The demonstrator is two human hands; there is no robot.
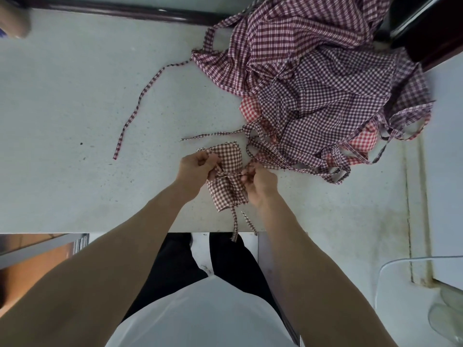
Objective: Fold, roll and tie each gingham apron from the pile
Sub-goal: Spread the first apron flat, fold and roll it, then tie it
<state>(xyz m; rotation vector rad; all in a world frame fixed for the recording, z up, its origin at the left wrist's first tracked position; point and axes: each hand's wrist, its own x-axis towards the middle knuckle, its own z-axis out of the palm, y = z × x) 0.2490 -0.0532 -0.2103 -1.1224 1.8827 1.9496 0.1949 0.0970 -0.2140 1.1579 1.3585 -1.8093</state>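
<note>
A rolled brown-and-white gingham apron [229, 156] lies on the grey table [75, 96] near its front edge. A thin strap [231, 174] crosses the roll's middle, pulled tight between my hands. My left hand [198, 166] pinches the strap at the roll's left side. My right hand [259, 181] pinches the other end at the roll's right side. Two loose strap ends [235, 226] trail from the roll over the table's front edge. The pile of gingham aprons [313, 71] lies at the back right, in maroon, purple and red checks.
A long maroon strap [140, 101] from the pile trails left across the table. Tangled straps [288, 156] from the pile lie just right of my right hand. A dark object [426, 26] stands at the back right corner. A clear plastic chair [426, 284] sits at lower right.
</note>
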